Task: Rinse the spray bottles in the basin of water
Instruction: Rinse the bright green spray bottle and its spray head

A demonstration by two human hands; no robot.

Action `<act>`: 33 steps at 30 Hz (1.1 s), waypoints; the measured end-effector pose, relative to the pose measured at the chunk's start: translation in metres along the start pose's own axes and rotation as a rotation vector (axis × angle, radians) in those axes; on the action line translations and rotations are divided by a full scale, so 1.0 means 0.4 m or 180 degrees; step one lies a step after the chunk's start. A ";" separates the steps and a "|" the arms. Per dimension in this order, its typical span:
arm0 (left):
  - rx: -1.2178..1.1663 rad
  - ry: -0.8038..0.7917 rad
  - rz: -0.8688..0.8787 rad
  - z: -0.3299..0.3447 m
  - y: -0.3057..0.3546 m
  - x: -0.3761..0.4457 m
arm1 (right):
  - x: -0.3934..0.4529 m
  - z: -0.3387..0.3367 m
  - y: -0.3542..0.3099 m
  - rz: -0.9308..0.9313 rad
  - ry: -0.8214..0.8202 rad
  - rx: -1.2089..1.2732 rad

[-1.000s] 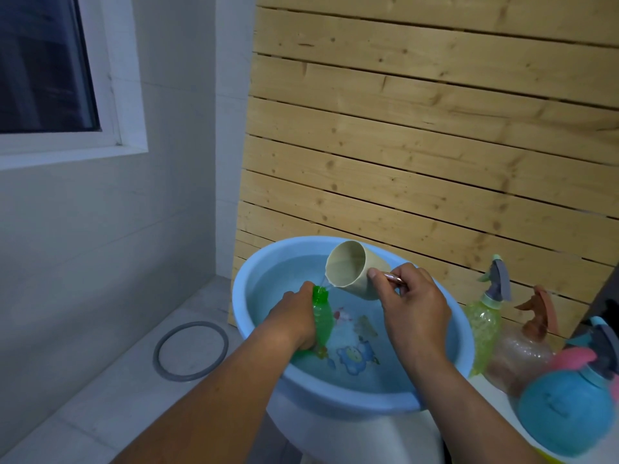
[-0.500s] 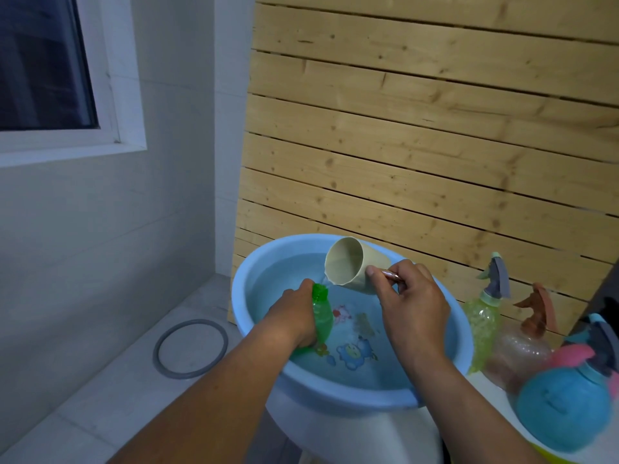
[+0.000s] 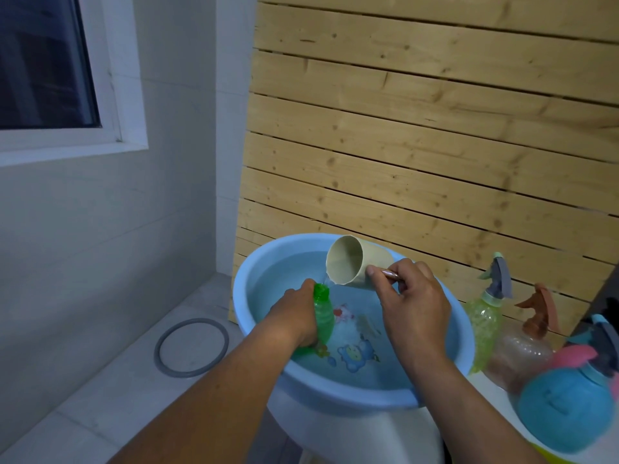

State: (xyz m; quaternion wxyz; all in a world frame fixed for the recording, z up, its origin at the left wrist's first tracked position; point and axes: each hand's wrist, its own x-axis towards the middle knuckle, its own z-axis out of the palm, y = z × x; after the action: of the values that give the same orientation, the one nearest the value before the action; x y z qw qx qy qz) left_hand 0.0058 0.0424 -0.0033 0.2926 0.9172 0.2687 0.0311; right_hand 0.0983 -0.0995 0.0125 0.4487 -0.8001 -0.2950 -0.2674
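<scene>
A light blue basin (image 3: 435, 395) holds water, with cartoon figures printed on its bottom. My left hand (image 3: 294, 316) grips a green spray bottle (image 3: 324, 316) with no spray head, held upright over the water, neck up. My right hand (image 3: 413, 304) holds a beige cup (image 3: 351, 266) by its handle, tipped on its side. A thin stream of water runs from the cup's lip into the bottle's neck.
To the right of the basin stand a light green spray bottle (image 3: 485, 316), a clear pinkish one with a brown head (image 3: 522, 346) and a round blue one with a pink trigger (image 3: 566, 406). A slatted wooden panel (image 3: 418, 145) leans behind. A grey ring (image 3: 191, 346) lies on the floor.
The view has shifted slightly. Both hands hold nearly the same pose, the cup still tipped over the bottle's neck.
</scene>
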 end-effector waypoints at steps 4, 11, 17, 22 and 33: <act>-0.0035 0.0013 0.0005 0.001 -0.002 0.002 | -0.001 -0.001 -0.002 0.0012 -0.0008 -0.0021; -0.0077 0.0005 0.0013 0.003 -0.002 0.002 | -0.002 -0.002 -0.006 -0.0057 0.0003 -0.0105; -0.0327 0.0209 0.0043 -0.003 -0.007 0.000 | 0.002 0.002 0.004 0.0232 -0.0002 0.0144; -0.0859 0.0712 0.0022 -0.012 -0.002 0.001 | 0.006 0.004 0.018 0.0579 0.0063 0.0316; -0.1367 0.1627 0.0153 -0.018 -0.005 0.006 | 0.071 0.025 0.021 -0.0544 -0.0994 -0.1037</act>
State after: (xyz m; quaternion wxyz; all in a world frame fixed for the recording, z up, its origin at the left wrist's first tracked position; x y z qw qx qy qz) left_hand 0.0055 0.0486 0.0012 0.4014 0.8032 0.2990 0.3230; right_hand 0.1253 -0.0879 0.0228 0.2383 -0.8657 -0.3804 -0.2215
